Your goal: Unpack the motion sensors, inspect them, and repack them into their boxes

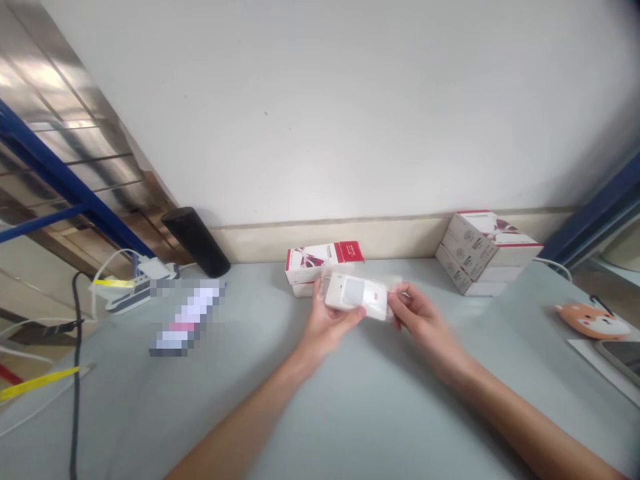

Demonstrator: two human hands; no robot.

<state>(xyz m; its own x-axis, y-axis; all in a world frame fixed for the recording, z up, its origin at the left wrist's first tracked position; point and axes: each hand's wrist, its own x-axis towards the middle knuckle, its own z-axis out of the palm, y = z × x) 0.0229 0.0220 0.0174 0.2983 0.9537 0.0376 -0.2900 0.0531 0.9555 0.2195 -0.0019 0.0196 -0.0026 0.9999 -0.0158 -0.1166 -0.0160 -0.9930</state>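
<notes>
Over the middle of the grey table, my left hand [327,327] is closed around a flat white device [356,293] in a clear plastic bag. The device has a grey panel and a small red mark; its exact kind is not clear. With thumb and fingers, my right hand [417,313] pinches the right end of the plastic bag [393,283]. Just behind my left hand stand white-and-red boxes [313,257], one on top of another, partly hidden by the hand and the device.
Several similar boxes [480,257] are stacked at the back right against the wall. To the left are a black cylinder [197,241], a blurred-out phone-like item [187,320] and a power strip [143,293] with cables. An orange animal-faced item [593,321] lies far right.
</notes>
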